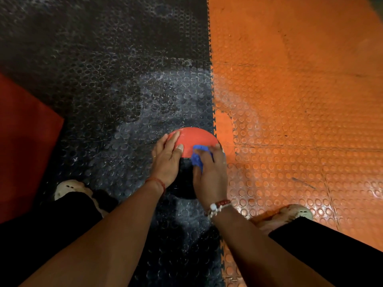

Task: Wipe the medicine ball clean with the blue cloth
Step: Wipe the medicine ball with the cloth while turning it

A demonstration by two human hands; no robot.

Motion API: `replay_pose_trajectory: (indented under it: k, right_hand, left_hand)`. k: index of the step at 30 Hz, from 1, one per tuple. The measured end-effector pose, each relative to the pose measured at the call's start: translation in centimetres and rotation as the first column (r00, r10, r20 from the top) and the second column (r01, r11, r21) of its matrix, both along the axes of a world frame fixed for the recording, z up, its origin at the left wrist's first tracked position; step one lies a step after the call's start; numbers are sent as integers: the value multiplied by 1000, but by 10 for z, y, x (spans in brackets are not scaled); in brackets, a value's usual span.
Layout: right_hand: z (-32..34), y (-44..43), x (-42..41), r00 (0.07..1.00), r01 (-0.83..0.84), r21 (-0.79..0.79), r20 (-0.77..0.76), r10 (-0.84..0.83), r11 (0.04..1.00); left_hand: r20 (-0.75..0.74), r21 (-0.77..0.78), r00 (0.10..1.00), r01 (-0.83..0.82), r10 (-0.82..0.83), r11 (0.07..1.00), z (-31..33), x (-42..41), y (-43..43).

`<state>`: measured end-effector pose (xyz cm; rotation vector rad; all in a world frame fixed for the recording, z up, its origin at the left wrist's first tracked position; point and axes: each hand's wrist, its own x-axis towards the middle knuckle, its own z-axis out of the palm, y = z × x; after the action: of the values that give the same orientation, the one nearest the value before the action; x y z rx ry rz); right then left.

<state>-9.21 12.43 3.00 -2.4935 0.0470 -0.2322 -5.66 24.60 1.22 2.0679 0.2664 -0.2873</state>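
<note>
The medicine ball point(194, 137) is red on its far half and black on its near half, and it rests on the floor where black and orange mats meet. My left hand point(167, 160) lies flat on the ball's left side, fingers spread. My right hand point(209, 175) presses the bunched blue cloth point(198, 155) against the top right of the ball. Part of the cloth is hidden under my fingers.
Studded black floor mat point(103, 79) on the left, studded orange mat point(300, 100) on the right. A red pad point(24, 141) lies at the left edge. My two feet in pale shoes point(70, 188) point(296, 212) stand on either side of the ball.
</note>
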Motion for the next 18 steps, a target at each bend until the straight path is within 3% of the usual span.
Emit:
replay_pose_trajectory:
  k: [4, 10, 15, 18]
  right_hand:
    - [5, -16, 34, 999, 33, 4, -9, -33, 999]
    - [0, -25, 13, 957, 290, 98, -24, -289, 952]
    - [3, -3, 0, 999, -14, -66, 38, 17, 998]
    - [4, -7, 32, 1000, -17, -72, 21, 19, 997]
  left_hand:
    - [14, -20, 1000, 10, -10, 1000, -2, -2, -1]
    - [17, -38, 1000, 3, -2, 999, -3, 2, -9]
    - [53, 2, 997, 55, -55, 998, -8, 2, -2]
    - [50, -13, 997, 59, -59, 998, -8, 1, -1]
